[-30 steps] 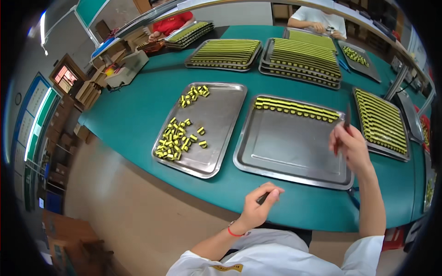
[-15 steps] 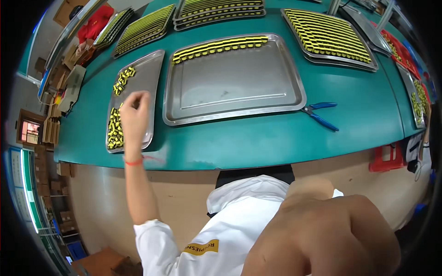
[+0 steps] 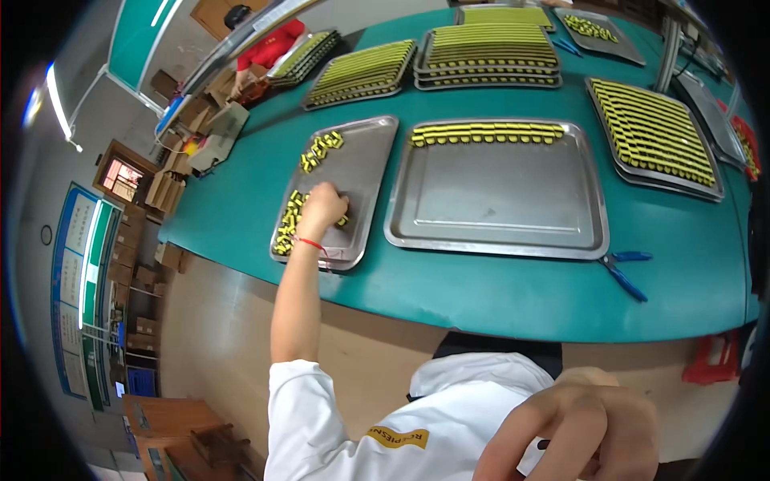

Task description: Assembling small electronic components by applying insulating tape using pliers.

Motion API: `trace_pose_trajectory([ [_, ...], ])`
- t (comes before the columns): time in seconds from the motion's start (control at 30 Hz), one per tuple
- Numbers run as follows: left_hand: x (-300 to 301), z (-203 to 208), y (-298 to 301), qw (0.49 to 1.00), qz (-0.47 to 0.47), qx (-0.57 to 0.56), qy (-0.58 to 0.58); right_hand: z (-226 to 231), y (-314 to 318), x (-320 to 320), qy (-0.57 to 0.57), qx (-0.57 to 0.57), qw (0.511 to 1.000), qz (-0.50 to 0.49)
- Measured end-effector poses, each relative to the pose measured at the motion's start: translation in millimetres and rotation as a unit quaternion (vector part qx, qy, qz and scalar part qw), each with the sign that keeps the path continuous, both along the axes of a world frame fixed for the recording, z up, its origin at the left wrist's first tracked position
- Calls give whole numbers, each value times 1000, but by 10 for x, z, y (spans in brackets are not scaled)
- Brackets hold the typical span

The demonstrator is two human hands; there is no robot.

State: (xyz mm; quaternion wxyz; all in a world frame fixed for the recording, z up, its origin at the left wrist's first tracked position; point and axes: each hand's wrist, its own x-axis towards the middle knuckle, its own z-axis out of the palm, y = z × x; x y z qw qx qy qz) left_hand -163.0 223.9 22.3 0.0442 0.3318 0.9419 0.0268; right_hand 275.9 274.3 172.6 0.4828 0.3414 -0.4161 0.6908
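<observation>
My left hand [image 3: 323, 208] is over the narrow metal tray [image 3: 365, 172], its fingers bent down and closed among small loose yellow-and-black pieces [image 3: 287, 232]. What its fingertips grip is hidden beneath the hand. A second small cluster of these pieces [image 3: 322, 147] lies farther up the same tray. Close to the camera at the lower right, my right hand [image 3: 581, 429] is curled with its fingers folded in. A bit of something dark shows between those fingers, too little to name. A wider metal tray [image 3: 497, 196] has rows of the same pieces [image 3: 488, 133] along its far edge.
Blue-handled pliers [image 3: 626, 272] touch the wide tray's near right corner. Stacked filled trays [image 3: 488, 56] stand at the back, another filled stack [image 3: 654, 136] at the right. Beyond the green table [image 3: 241, 184], a person in red [image 3: 269, 44] sits at the far left. A red stool [image 3: 712, 359] stands lower right.
The view has swung, so the table sits farther right and lower. My left hand has gone from raised above the narrow tray down onto its pieces. My right hand's fingers now show, curled.
</observation>
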Motion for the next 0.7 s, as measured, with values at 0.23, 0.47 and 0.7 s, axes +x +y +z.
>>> trace_pose_trajectory([
  [0.23,121,83,47,997,-12,78,25,-3,73,21,15,45,998,42],
  [0.47,746,276,-58,868,-65,460,-176,-181,107,-201,52,31,996,62],
  [0.7,2195,71,107,594,-94,572,-558,-680,222,-133,-50,34,995,80],
])
